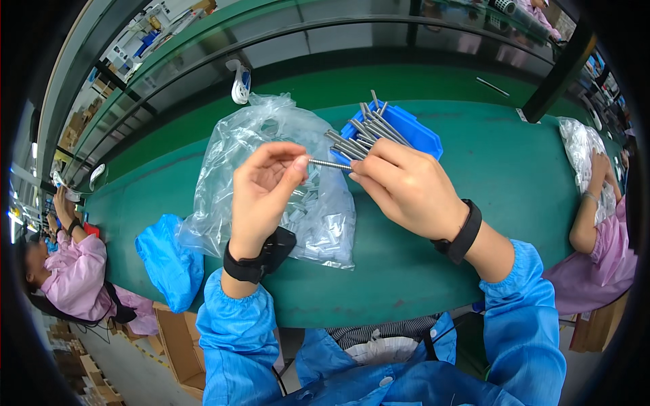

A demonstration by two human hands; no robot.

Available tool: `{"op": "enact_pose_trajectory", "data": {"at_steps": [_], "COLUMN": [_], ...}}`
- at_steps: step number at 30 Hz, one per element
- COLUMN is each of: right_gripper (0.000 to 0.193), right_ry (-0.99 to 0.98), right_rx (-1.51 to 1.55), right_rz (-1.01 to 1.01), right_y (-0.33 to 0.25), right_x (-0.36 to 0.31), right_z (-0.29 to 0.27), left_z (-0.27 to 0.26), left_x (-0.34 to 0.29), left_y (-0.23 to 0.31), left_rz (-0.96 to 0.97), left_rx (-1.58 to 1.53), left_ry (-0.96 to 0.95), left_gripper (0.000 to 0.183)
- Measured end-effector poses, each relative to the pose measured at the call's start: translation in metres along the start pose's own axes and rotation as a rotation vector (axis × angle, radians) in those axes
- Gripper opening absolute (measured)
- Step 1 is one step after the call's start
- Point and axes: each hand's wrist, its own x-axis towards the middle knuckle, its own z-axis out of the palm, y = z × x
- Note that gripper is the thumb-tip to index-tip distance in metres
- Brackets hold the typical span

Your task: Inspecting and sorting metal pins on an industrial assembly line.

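Between my two hands a thin ridged metal rod lies almost level; whether it is a coil spring or a threaded rod I cannot tell. My left hand pinches its left end between thumb and fingertips. The right end is in the closed fingers of my right hand, which hide part of it. Just beyond my right hand, a blue plastic bin holds several metal rods, some sticking out over its rim. Behind and below my left hand lies a clear plastic bag with many small clear pieces inside.
A crumpled blue plastic bag lies on the green table at left. A white coiled strap or cable sits at the far side. Co-workers in pink sit at left and right. An open cardboard box stands below the table edge.
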Motion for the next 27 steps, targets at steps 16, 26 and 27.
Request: {"op": "enact_pose_trajectory", "data": {"at_steps": [16,26,27], "right_gripper": [0.011,0.011,0.01], "right_ry": [0.114,0.117,0.121], "right_rx": [-0.004,0.019,0.025], "right_rz": [-0.01,0.002,0.004], "right_y": [-0.006,-0.01,-0.01], "right_x": [-0.008,-0.009,-0.009], "right_z": [0.021,0.021,0.021], "left_z": [0.017,0.029,0.029], "left_x": [-0.008,-0.011,-0.011], "left_y": [-0.015,-0.013,-0.014], "left_rz": [-0.093,0.074,0.075], "left_rx": [-0.406,-0.187,-0.187], "left_ry": [0.233,0.303,0.303], "left_gripper": [0.023,0.022,0.022]}}
